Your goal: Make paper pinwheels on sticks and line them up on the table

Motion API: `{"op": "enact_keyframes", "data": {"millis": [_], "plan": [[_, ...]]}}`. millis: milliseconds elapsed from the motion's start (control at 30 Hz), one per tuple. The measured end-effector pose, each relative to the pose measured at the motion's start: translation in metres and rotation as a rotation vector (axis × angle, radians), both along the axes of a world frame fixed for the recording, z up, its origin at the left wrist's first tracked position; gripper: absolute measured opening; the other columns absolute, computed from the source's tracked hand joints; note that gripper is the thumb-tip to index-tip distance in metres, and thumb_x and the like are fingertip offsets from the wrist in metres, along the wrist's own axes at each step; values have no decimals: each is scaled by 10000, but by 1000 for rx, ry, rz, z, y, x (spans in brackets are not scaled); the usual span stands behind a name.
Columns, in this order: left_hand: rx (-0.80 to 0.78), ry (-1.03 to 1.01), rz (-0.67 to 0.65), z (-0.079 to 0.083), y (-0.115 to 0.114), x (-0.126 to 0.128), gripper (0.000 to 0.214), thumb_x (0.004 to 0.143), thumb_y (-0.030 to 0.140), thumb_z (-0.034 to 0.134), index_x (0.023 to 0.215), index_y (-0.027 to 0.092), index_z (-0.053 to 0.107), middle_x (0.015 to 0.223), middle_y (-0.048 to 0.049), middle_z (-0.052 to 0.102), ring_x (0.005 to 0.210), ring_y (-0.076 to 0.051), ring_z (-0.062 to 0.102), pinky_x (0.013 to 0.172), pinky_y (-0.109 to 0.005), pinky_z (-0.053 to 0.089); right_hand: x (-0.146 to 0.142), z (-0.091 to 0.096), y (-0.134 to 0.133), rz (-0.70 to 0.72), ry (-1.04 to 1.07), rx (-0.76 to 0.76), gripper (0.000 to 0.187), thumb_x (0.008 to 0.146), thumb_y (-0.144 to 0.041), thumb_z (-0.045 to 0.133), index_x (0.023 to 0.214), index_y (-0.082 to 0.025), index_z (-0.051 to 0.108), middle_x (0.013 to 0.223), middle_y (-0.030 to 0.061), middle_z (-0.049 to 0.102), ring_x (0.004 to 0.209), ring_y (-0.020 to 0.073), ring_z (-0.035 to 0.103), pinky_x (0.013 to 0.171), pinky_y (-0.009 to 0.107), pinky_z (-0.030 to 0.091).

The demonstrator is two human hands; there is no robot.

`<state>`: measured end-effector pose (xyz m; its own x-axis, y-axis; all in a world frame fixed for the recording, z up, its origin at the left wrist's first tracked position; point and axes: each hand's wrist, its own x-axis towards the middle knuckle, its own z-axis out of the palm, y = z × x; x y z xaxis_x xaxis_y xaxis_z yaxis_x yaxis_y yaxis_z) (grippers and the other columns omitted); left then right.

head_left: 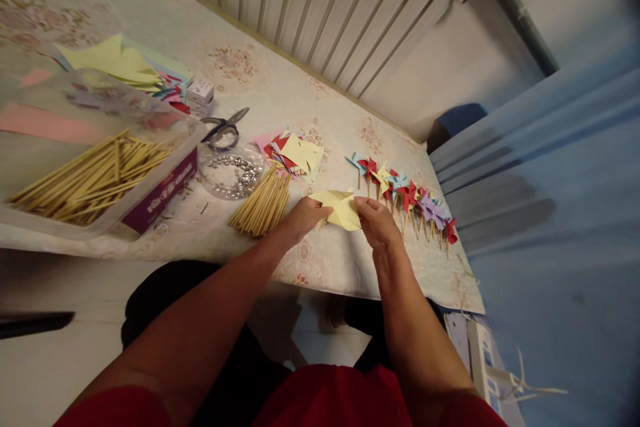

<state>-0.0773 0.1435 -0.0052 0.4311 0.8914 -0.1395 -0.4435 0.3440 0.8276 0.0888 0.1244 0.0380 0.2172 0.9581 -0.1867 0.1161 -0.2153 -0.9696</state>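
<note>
A folded yellow paper piece [341,207] is held over the table's near edge between both hands. My left hand [305,216] pinches its left side, and my right hand [376,221] pinches its right side. Just left of my left hand lies a bundle of thin wooden sticks [262,203]. A row of finished paper pinwheels on sticks [406,197] in red, yellow, blue and purple runs to the right behind my right hand. A small heap of cut coloured paper pieces [293,150] lies behind the yellow piece.
A clear plastic tub [120,210] with several more sticks stands at the left. A round clear dish of silver pins [231,173] and scissors [225,127] sit beside it. Coloured paper sheets [113,60] and a small white box [201,91] lie further back. A radiator [310,7] lines the wall.
</note>
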Motion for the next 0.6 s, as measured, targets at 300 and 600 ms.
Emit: {"op": "enact_keyframes", "data": {"millis": [300,600], "plan": [[44,125,-112,-4,0,-2,148,638,103,619,759,88,702,609,-18,640,560,-103,536,510,-198,355,-13,-1,1,174,99,-209,377,441,-315,852,732,-141,685,630,18,689,556,157,615,569,273,483],[232,396,-129,-6,2,-7,197,641,120,588,795,109,711,624,6,621,570,-101,510,511,-194,349,-9,-5,3,264,-289,-168,174,567,-289,708,656,-170,616,558,-36,598,508,116,524,488,230,366]]}}
